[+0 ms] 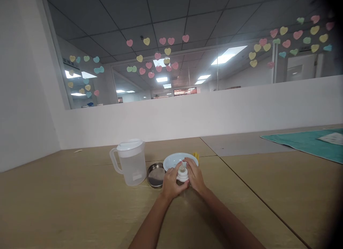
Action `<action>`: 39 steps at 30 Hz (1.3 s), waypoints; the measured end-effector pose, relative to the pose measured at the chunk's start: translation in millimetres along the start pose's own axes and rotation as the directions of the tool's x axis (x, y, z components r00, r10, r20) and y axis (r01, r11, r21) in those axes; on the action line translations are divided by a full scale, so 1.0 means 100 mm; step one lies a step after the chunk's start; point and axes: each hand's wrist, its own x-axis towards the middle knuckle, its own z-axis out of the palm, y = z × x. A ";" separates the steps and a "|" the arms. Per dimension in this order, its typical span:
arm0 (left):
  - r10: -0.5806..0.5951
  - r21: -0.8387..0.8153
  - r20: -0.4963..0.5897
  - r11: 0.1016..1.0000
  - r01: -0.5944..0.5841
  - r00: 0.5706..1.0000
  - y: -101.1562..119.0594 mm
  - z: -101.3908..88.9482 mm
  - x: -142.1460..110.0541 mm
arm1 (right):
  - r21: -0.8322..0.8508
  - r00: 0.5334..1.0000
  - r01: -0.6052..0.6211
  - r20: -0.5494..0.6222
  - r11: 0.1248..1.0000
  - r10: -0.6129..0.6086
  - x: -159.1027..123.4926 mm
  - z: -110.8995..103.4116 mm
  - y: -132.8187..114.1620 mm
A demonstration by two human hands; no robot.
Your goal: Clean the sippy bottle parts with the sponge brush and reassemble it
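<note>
Between both hands is a small white round piece (pixel 182 174) with a stepped rim and a clearer top, like a bottle lid; its exact kind I cannot tell. My left hand (pixel 171 181) grips its left side, the thumb along the near edge. My right hand (pixel 195 175) closes on its right side, with fingers bent over the top. Just behind the hands a white bowl (pixel 170 159) is partly covered by them. A round metal tin (pixel 156 175) lies beside my left hand, its right edge hidden.
A lidded translucent pitcher (pixel 133 163) stands left of the tin. Something yellow (pixel 196 156) shows behind the bowl's right side. A teal mat (pixel 308 142) lies at the far right. A white wall (pixel 171 122) with windows bounds the table (pixel 80 206) behind.
</note>
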 end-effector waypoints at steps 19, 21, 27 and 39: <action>0.018 -0.007 0.012 1.000 -0.018 1.000 -0.01 -0.01 0.00 | -0.032 0.993 -0.104 0.058 0.994 0.106 -0.01 -0.02 -0.05; 0.013 -0.013 0.016 1.000 -0.013 1.000 0.00 -0.01 0.00 | -0.029 0.996 -0.081 0.033 0.996 0.081 -0.01 -0.04 -0.06; 0.008 -0.079 0.039 0.997 -0.005 0.999 -0.03 0.00 -0.01 | -0.026 0.990 0.095 0.105 0.995 -0.092 -0.01 -0.05 -0.21; -0.104 -0.178 0.096 0.977 0.120 0.990 -0.03 -0.01 -0.05 | 0.341 0.844 -0.419 0.488 0.842 0.223 0.22 -0.24 -0.15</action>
